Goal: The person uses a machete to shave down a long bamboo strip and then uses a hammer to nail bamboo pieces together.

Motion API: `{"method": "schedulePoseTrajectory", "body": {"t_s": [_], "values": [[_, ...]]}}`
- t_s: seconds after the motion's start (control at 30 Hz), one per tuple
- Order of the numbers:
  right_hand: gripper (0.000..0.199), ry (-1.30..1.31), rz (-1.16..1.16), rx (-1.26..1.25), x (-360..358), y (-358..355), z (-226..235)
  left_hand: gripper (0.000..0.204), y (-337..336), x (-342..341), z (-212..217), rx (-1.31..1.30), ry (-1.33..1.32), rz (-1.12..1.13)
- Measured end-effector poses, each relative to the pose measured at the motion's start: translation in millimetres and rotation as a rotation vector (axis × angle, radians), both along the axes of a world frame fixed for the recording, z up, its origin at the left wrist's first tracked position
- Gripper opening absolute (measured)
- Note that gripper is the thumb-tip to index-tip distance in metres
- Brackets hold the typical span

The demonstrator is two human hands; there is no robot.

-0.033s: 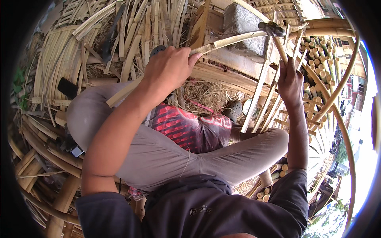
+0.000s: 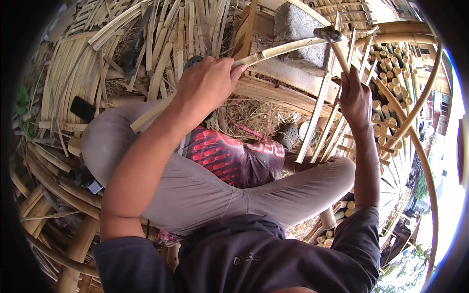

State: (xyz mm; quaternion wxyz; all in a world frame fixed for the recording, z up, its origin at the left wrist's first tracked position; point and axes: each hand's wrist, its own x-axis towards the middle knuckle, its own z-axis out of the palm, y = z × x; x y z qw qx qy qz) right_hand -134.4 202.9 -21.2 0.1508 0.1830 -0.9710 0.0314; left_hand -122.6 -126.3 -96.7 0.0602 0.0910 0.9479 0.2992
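My left hand [image 2: 207,85] is closed around a long split bamboo strip [image 2: 288,48]. Its far end rises toward the upper right, and its near end comes out beneath my left forearm, over my thigh. My right hand [image 2: 355,100] grips the wooden handle of a hammer [image 2: 328,34]. The dark metal head is at the strip's far end, in front of a grey concrete block [image 2: 299,27]; whether head and strip touch, I cannot tell. Below the strip runs a wooden beam [image 2: 293,95].
Slatted bamboo pieces [image 2: 320,110] stand left of my right forearm. Cut bamboo poles [image 2: 395,73] are stacked at the right. Split strips [image 2: 166,49] lie at the upper left, near a black phone-like object [image 2: 83,108]. A red-and-black cloth [image 2: 229,158] lies between my legs.
The hammer head has shifted slightly left, and my right hand has moved a little with it. My left hand and the bamboo strip have hardly moved.
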Motion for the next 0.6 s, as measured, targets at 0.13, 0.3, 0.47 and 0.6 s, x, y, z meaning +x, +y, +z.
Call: {"method": "schedulePoseTrajectory", "body": {"t_s": [0.13,0.3,0.47,0.6], "values": [[0.013,-0.085,-0.078,0.149,-1,-1,10,0.043,1,0,4,-0.01,-0.003,0.008],[0.015,0.092,0.047,0.207,6,-14,16,0.043,1,-1,-2,0.002,-0.042,-0.001],[0.017,-0.055,-0.067,0.269,-3,-9,10,0.044,3,2,1,0.013,0.002,0.006],[0.013,0.066,0.035,0.122,2,-10,17,0.044,3,0,-6,0.0,0.006,0.004]]}}
